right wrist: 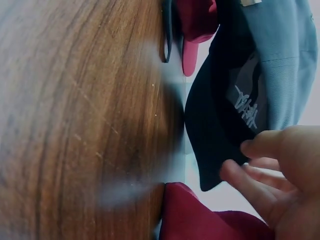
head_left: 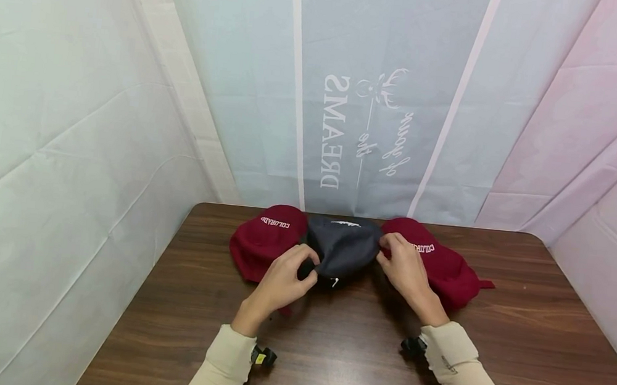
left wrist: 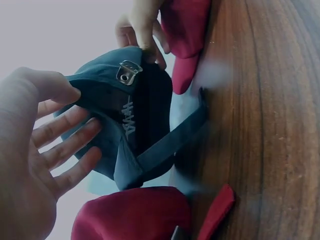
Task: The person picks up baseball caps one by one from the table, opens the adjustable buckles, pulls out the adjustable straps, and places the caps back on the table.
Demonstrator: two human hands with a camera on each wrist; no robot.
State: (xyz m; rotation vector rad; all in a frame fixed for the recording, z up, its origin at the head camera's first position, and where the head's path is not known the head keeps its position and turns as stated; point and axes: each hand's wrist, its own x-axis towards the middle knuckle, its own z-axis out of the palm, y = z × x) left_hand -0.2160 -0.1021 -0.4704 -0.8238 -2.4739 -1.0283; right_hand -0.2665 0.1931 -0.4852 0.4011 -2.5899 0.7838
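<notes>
A dark blue-grey baseball cap (head_left: 349, 245) is held between both hands at the back of the table, its opening turned toward me. My left hand (head_left: 285, 277) pinches its edge on the left, thumb (left wrist: 65, 90) against the cloth. On the other side my right hand (head_left: 406, 267) grips the edge near the brim (right wrist: 205, 135) between thumb and fingers. In the left wrist view the strap (left wrist: 175, 140) hangs loose, and a metal buckle (left wrist: 126, 75) and white lettering (left wrist: 128, 116) show. Red caps flank it: one on the left (head_left: 264, 244), one on the right (head_left: 445, 274), both marked COLORADO.
The brown wooden table (head_left: 337, 356) reaches back to a grey-blue printed curtain (head_left: 379, 38). White cloth walls (head_left: 69, 132) stand at both sides. A red strap (head_left: 485, 284) sticks out from the right red cap.
</notes>
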